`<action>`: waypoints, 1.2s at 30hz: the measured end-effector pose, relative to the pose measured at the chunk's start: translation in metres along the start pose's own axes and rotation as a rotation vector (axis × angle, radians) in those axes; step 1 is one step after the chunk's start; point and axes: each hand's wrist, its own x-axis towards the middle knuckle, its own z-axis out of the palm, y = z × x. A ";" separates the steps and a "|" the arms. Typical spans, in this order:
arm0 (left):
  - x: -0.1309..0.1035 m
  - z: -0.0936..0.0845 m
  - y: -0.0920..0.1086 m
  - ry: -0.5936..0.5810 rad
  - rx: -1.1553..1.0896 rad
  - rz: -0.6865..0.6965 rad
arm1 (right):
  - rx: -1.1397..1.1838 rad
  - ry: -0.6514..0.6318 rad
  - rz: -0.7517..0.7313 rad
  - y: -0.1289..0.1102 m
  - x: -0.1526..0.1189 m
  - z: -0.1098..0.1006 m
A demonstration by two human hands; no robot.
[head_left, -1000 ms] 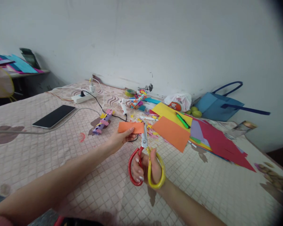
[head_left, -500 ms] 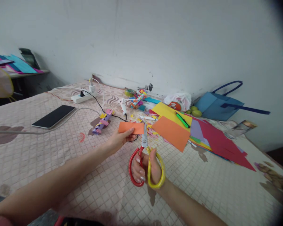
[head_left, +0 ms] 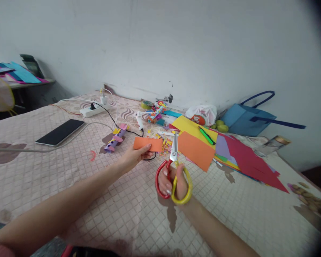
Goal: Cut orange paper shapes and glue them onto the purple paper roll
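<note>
Between the thumb and fingers of my left hand [head_left: 138,155] is a small orange paper strip [head_left: 155,145], held up above the table. My right hand [head_left: 173,180] grips a pair of scissors [head_left: 173,152] with one red and one yellow handle; fingers go through the red loop and the thumb through the yellow one. The scissor blades point away from me and sit just right of the strip, apart from it. Paper scraps [head_left: 167,146] lie behind the strip. A larger orange sheet [head_left: 196,150] rests to the right of the blades.
A purple decorated paper roll [head_left: 116,140], a glue gun [head_left: 139,120] and a power strip [head_left: 95,111] lie beyond my left hand. At left is a dark tablet [head_left: 60,132]. A green cutter [head_left: 207,135] lies on yellow paper [head_left: 184,125], near red sheets [head_left: 253,162] and a blue bag [head_left: 247,119].
My right hand has moved the scissors right and slightly away from me, off the edge of the orange strip. My left hand has stayed nearly still with the strip.
</note>
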 end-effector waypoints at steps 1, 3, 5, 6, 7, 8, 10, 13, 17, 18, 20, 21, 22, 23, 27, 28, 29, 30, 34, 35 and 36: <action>0.000 0.000 0.001 -0.011 0.037 -0.030 | -0.079 0.081 -0.049 -0.007 0.002 -0.004; -0.002 0.000 0.001 -0.064 0.136 -0.103 | -0.286 0.254 -0.132 -0.024 0.005 -0.013; -0.006 0.001 0.001 -0.157 0.271 -0.176 | -0.506 0.388 -0.168 -0.039 0.007 -0.022; -0.009 0.002 0.001 -0.215 0.348 -0.213 | -0.586 0.418 -0.174 -0.044 0.008 -0.025; -0.011 0.003 0.000 -0.274 0.427 -0.247 | -0.645 0.419 -0.174 -0.048 0.008 -0.028; -0.014 0.003 -0.001 -0.328 0.500 -0.276 | -0.688 0.398 -0.166 -0.050 0.008 -0.031; -0.018 0.004 -0.004 -0.412 0.595 -0.311 | -0.745 0.318 -0.133 -0.049 0.008 -0.032; -0.021 0.003 -0.010 -0.478 0.639 -0.325 | -0.812 0.227 -0.070 -0.039 0.007 -0.030; -0.021 0.004 -0.014 -0.476 0.659 -0.312 | -0.846 0.222 -0.057 -0.025 0.007 -0.023; -0.020 0.004 -0.015 -0.457 0.662 -0.315 | -0.840 0.233 -0.057 -0.024 0.007 -0.022; -0.018 0.005 -0.014 -0.433 0.650 -0.333 | -0.805 0.266 -0.063 -0.023 0.007 -0.021; -0.017 0.006 -0.014 -0.432 0.629 -0.336 | -0.781 0.285 -0.073 -0.024 0.007 -0.021; -0.016 0.007 -0.014 -0.435 0.602 -0.331 | -0.756 0.304 -0.090 -0.024 0.007 -0.021; -0.015 0.007 -0.013 -0.436 0.572 -0.320 | -0.735 0.324 -0.108 -0.025 0.008 -0.022; -0.013 0.008 -0.014 -0.366 0.476 -0.283 | -0.707 0.370 -0.137 -0.028 0.011 -0.025; -0.012 0.009 -0.015 -0.338 0.462 -0.273 | -0.708 0.378 -0.139 -0.028 0.012 -0.026; -0.012 0.009 -0.016 -0.309 0.450 -0.255 | -0.710 0.383 -0.141 -0.027 0.013 -0.027; -0.012 0.009 -0.017 -0.283 0.443 -0.226 | -0.711 0.387 -0.146 -0.027 0.014 -0.027; -0.012 0.010 -0.021 -0.228 0.422 -0.021 | -0.651 0.394 -0.149 -0.026 0.015 -0.029; -0.013 0.010 -0.020 -0.225 0.427 0.034 | -0.622 0.395 -0.141 -0.026 0.015 -0.029; -0.014 0.011 -0.019 -0.225 0.445 0.080 | -0.594 0.398 -0.134 -0.025 0.015 -0.029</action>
